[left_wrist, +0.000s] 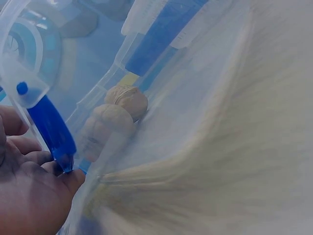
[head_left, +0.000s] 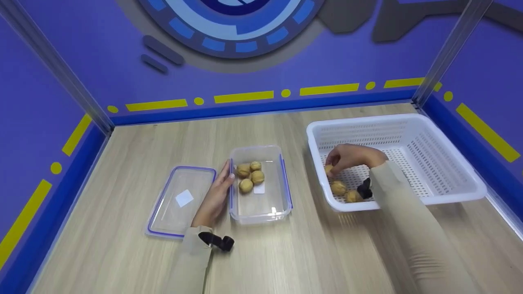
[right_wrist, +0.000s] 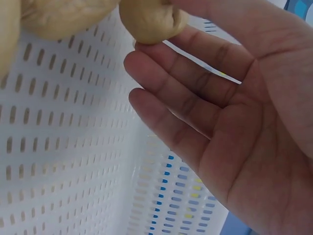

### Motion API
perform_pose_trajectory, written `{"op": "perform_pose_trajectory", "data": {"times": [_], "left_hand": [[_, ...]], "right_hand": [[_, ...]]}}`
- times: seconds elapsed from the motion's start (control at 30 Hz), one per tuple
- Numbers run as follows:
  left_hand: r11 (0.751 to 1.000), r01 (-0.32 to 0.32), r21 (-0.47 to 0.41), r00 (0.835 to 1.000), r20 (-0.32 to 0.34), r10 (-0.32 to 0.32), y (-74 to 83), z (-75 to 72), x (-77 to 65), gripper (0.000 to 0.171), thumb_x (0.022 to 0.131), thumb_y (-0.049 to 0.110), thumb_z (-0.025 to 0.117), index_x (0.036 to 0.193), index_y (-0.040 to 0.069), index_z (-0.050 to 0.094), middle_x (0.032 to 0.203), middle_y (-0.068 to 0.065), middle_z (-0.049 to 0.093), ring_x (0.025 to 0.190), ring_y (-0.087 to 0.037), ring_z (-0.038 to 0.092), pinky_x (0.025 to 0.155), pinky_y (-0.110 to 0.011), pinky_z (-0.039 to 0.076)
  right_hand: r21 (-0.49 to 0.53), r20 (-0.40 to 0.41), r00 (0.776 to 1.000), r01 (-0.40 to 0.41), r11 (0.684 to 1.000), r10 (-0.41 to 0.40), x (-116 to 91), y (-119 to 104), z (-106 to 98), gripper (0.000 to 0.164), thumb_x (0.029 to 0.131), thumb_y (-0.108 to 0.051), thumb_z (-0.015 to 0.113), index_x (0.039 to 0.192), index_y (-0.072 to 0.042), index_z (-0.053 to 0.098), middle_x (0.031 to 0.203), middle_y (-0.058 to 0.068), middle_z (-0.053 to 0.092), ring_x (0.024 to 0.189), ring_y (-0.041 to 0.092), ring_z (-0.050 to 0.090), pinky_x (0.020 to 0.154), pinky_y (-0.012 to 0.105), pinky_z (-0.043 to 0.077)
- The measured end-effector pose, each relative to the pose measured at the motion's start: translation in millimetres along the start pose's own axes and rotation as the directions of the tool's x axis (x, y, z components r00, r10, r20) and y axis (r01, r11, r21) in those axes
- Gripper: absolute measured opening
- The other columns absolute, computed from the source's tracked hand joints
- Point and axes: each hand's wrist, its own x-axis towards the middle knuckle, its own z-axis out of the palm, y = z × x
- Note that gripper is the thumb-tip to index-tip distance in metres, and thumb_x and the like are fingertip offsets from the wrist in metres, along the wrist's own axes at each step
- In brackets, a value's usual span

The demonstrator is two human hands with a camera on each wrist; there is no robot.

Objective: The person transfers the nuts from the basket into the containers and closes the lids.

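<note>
My right hand [head_left: 352, 157] reaches into the white perforated basket [head_left: 453, 196] and pinches a walnut [right_wrist: 151, 22] between thumb and fingers, near the basket's left wall. Two more walnuts [head_left: 338, 188] lie close by on the basket floor. My left hand [head_left: 214, 200] rests along the left wall of a clear plastic food container [head_left: 261, 210], its fingers against a blue latch [left_wrist: 54, 132] in the left wrist view. Several walnuts [head_left: 245, 186] sit together in the left and middle part of this lidless container.
The container's clear lid [head_left: 171, 216], with a purple-blue seal and a white label, lies on the wooden table [head_left: 286, 261] left of the container, partly behind my left hand. Blue-purple panels [head_left: 245, 81] with yellow marks enclose the back and sides.
</note>
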Motion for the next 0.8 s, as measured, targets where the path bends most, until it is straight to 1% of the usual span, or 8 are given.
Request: {"op": "perform_pose_trajectory", "data": {"times": [0.1,0.2,0.33,0.47,0.53,0.8], "left_hand": [[1.0,0.004,0.002,1.0,-0.005,-0.004,-0.4,-0.2,0.0,0.059,0.103,0.017,0.037,0.155,0.011,0.009,0.163,-0.009,-0.001,0.15,-0.028,-0.006,0.123,-0.042,-0.004],[1.0,0.007,0.005,1.0,-0.006,-0.007,-0.6,-0.6,-0.2,0.059,0.103,0.017,0.038,0.155,0.012,0.009,0.163,-0.008,-0.001,0.15,-0.028,-0.006,0.123,-0.042,-0.004],[1.0,0.017,0.006,1.0,-0.007,-0.017,-1.1,-0.9,0.1,0.059,0.103,0.018,0.038,0.155,0.014,0.01,0.163,-0.008,-0.001,0.15,-0.027,-0.006,0.123,-0.042,-0.004],[1.0,0.025,0.003,1.0,-0.013,-0.025,-2.7,-0.7,0.5,0.059,0.103,0.02,0.039,0.155,0.016,0.011,0.163,-0.007,0.0,0.15,-0.026,-0.005,0.123,-0.042,-0.003],[1.0,0.022,0.0,1.0,-0.013,-0.022,-3.3,-0.4,0.5,0.06,0.103,0.02,0.039,0.155,0.015,0.011,0.163,-0.007,0.0,0.15,-0.027,-0.005,0.123,-0.042,-0.003],[1.0,0.003,-0.004,1.0,0.002,-0.003,-1.9,0.1,0.4,0.059,0.104,0.018,0.037,0.155,0.012,0.009,0.163,-0.008,0.0,0.15,-0.027,-0.006,0.123,-0.042,-0.003]], "right_hand": [[0.016,-0.011,1.0,-0.013,1.0,0.013,-2.0,-0.5,-1.5,0.031,0.078,-0.029,0.078,0.103,-0.012,0.071,0.097,0.002,0.07,0.09,0.017,0.061,0.084,0.037,0.051],[0.033,-0.018,1.0,-0.02,0.999,0.02,-2.9,-0.6,-3.4,0.031,0.078,-0.029,0.078,0.104,-0.013,0.071,0.097,0.002,0.069,0.089,0.017,0.06,0.083,0.036,0.051],[0.043,-0.024,1.0,-0.013,0.999,0.014,-2.9,-0.1,-5.2,0.032,0.078,-0.026,0.078,0.105,-0.012,0.071,0.096,0.003,0.069,0.087,0.017,0.06,0.082,0.034,0.051],[0.04,-0.037,0.999,-0.011,0.999,0.013,-5.5,-1.8,-7.0,0.034,0.078,-0.026,0.078,0.108,-0.011,0.071,0.098,0.003,0.07,0.09,0.018,0.06,0.085,0.037,0.052],[0.041,-0.045,0.999,0.004,0.999,-0.002,-7.2,-3.4,-8.7,0.034,0.079,-0.025,0.078,0.108,-0.01,0.071,0.099,0.004,0.07,0.09,0.018,0.061,0.085,0.038,0.052],[0.017,-0.09,0.993,0.076,0.997,-0.074,-13.2,-11.0,-16.4,0.032,0.079,-0.02,0.076,0.107,-0.006,0.07,0.096,0.006,0.071,0.086,0.017,0.061,0.081,0.034,0.053]]}}
